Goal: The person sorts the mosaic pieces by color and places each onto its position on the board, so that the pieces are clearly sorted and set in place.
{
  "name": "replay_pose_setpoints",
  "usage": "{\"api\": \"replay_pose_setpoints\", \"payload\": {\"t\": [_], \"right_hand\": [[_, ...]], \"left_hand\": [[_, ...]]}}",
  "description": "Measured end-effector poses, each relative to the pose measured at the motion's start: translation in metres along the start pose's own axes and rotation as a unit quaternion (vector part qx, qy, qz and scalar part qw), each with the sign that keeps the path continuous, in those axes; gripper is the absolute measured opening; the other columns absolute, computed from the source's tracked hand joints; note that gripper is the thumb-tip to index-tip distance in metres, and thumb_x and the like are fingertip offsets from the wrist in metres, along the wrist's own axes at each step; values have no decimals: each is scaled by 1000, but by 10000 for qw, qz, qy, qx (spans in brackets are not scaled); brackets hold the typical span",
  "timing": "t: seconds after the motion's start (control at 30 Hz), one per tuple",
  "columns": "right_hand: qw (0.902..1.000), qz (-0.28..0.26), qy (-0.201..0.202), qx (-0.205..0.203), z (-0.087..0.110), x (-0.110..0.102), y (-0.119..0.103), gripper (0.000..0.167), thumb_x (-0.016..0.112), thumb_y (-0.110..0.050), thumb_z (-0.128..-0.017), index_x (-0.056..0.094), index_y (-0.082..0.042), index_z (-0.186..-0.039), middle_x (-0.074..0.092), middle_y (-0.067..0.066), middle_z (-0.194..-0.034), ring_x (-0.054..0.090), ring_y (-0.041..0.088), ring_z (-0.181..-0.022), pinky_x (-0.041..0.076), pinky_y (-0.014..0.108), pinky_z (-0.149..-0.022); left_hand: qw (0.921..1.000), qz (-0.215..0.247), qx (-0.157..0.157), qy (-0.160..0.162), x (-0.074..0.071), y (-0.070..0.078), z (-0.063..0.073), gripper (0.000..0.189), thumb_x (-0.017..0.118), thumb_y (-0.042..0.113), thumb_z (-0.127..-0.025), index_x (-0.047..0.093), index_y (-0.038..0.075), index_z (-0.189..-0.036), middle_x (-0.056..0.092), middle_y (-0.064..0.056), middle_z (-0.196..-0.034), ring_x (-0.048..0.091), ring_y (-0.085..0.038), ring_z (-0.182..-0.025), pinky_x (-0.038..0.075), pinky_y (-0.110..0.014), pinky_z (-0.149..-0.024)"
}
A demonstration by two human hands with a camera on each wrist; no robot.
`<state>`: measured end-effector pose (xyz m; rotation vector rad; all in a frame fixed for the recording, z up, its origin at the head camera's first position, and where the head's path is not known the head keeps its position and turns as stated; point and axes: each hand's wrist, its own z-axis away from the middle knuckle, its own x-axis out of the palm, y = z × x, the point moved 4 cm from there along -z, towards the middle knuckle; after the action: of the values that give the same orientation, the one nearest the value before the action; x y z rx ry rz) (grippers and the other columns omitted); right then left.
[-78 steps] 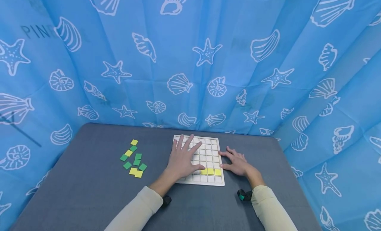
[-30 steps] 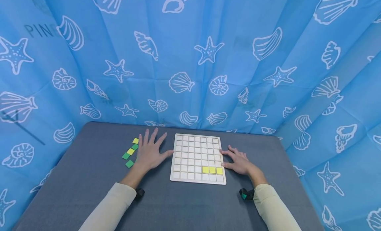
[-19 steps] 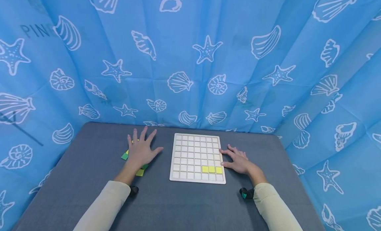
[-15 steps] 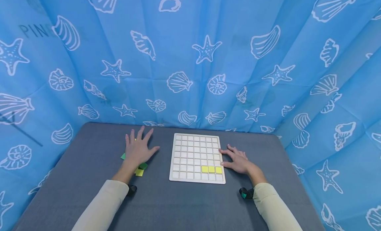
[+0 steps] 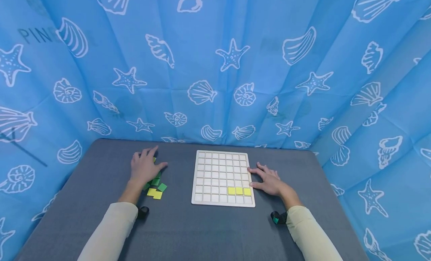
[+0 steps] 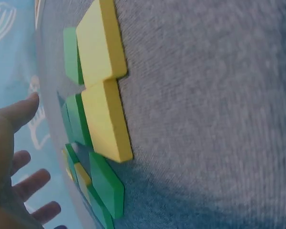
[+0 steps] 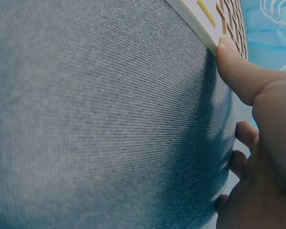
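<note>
A: How are the left fingers (image 6: 32,184)?

B: Released, loosely bent, with the thumb well parted from them. The left hand (image 5: 143,168) is over the scattered tiles and hides part of the group.

A: And the right hand (image 5: 269,183)?

B: Relaxed as well, clasping nothing. Its thumb (image 7: 238,71) touches the edge of the board (image 5: 207,174), and the index fingertip is at that same right-hand side, farther from the person.

A: Which tiles lie beneath the left hand?

B: Green tiles (image 5: 162,187) and loose yellow tiles (image 5: 157,195), flat on the desk (image 5: 202,235), to the left of the board. Two yellow ones touch at the near end of the group.

A: What sits in the board?

B: Three seated yellow tiles (image 5: 239,191), side by side in the three rightmost cells of the second row from the near edge.

A: Farther out?

B: Pale sleeves (image 5: 107,231) on both arms, and a blue curtain (image 5: 208,51) with white shells and starfish behind the desk.
</note>
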<state>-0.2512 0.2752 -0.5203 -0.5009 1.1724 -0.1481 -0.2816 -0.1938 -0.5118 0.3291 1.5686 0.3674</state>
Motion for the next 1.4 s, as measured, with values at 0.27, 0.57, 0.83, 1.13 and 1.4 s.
{"api": "replay_pose_setpoints", "payload": {"t": [0.27, 0.57, 0.83, 1.13, 1.4], "right_hand": [[10000, 55, -7, -10, 0, -1, 0, 69, 62, -52, -98, 42, -22, -157, 18, 25, -169, 12, 56, -153, 9, 76, -117], [10000, 55, -37, 38, 1, -1, -3, 68, 62, -51, -98, 42, -23, -157, 17, 23, -169, 12, 55, -154, 9, 75, -118], [10000, -19, -76, 26, 1, 0, 0, 69, 62, -52, -98, 40, -24, -157, 16, 23, -170, 9, 55, -154, 6, 75, -118], [10000, -69, -59, 26, 1, 0, 0, 69, 62, -51, -98, 41, -24, -157, 16, 23, -170, 9, 54, -155, 5, 76, -118], [10000, -55, -16, 19, 2, 0, -1, 68, 63, -50, -98, 41, -23, -157, 17, 23, -169, 10, 55, -154, 6, 76, -118]], "left_hand": [[9969, 655, -428, 63, -7, -14, 0, 75, 72, 44, -93, 45, 6, -152, 42, -31, -148, 32, -51, -128, 32, -68, -101], [9909, 1000, -898, 5, -7, -23, -2, 59, 73, 38, -93, 58, 4, -138, 51, -27, -135, 33, -49, -128, 30, -67, -100], [9887, 980, -1128, -136, -5, -22, -9, 52, 71, 35, -95, 61, 3, -135, 56, -23, -131, 34, -47, -126, 30, -63, -99], [9828, 1136, -1434, -247, -3, -26, -13, 37, 70, 27, -97, 66, 5, -126, 65, -20, -120, 36, -46, -127, 28, -61, -101], [9785, 1340, -1530, -353, -3, -24, -13, 33, 71, 22, -96, 67, 4, -124, 67, -19, -117, 36, -47, -126, 25, -61, -100]]}}
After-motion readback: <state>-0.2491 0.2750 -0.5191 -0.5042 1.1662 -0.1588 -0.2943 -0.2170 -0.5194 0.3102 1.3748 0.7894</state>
